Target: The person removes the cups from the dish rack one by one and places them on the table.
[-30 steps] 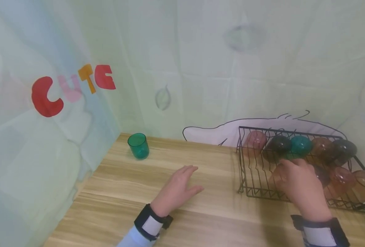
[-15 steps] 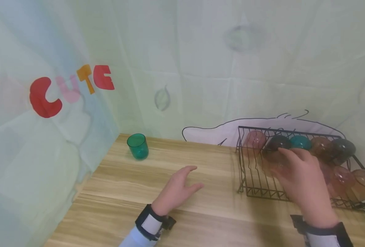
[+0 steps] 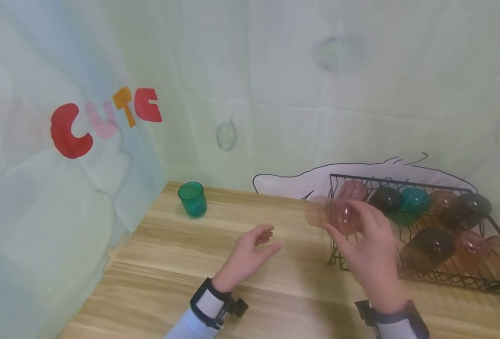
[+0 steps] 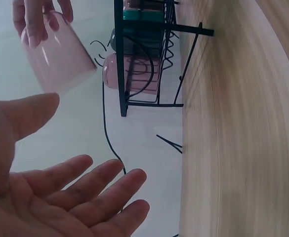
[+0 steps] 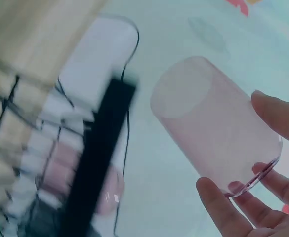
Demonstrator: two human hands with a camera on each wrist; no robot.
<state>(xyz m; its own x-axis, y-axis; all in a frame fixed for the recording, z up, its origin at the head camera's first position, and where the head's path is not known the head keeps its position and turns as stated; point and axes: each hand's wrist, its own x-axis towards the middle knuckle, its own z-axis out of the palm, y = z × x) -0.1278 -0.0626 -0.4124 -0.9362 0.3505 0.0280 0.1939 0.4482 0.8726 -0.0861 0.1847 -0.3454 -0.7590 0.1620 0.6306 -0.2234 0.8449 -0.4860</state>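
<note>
Head view: the right hand (image 3: 370, 256) has lifted the transparent pink cylindrical glass cup (image 3: 345, 217) off the black wire rack (image 3: 338, 262) — half a second ago it was over the front row, now it's at the rack's left end, cup tilted, mouth pointing left. Pick looks done, carry underway, I'd say. Left hand (image 3: 245, 259) has barely moved: over the wood-grain desk (image 3: 156, 263), holding nothing, thumb apart from fingers. Transparent green glass cup (image 3: 193, 200) unmoved, upright at the desk's far left.

Left wrist: near hand's fingers loosely spread; pink cup apart from the rack, higher than it.

Right wrist: thumb and fingers pinch the cup near its base — mouth end unobstructed.
</note>
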